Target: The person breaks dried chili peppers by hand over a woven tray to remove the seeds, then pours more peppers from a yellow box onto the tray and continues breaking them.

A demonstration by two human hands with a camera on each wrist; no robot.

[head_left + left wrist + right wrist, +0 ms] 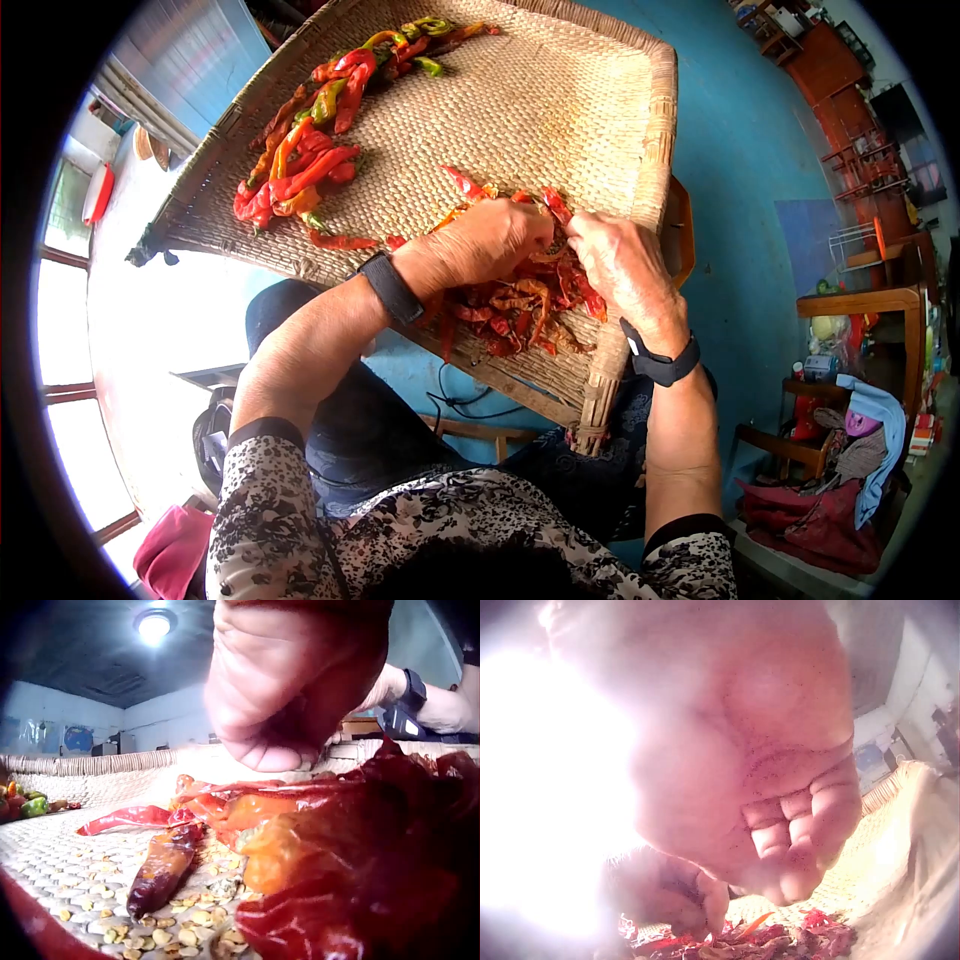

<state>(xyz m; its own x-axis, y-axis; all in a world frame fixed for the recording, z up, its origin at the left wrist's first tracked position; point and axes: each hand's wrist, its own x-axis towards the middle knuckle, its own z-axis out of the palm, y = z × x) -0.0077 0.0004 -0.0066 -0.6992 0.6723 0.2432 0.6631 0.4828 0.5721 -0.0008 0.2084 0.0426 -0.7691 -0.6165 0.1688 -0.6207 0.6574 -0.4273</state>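
Observation:
My left hand (490, 240) is over the near part of a woven tray (560, 110), its fingers curled down close above a pile of dried red chili peppers (520, 310). Right beside it, my right hand (625, 265) has its fingers folded toward the palm. A red chili pepper (557, 205) shows between the two hands, pinched at their fingertips; the fingers hide most of it. In the left wrist view, wrinkled peppers (277, 862) and loose pale seeds (161, 937) lie on the weave below the left hand (285, 682).
Fresher red, orange and green peppers (310, 160) lie along the tray's far left side. The tray's raised rim (660, 110) runs along the right. Beneath it is a wooden support (480, 430) near the person's knees. Shelves with household things (860, 300) stand at the right.

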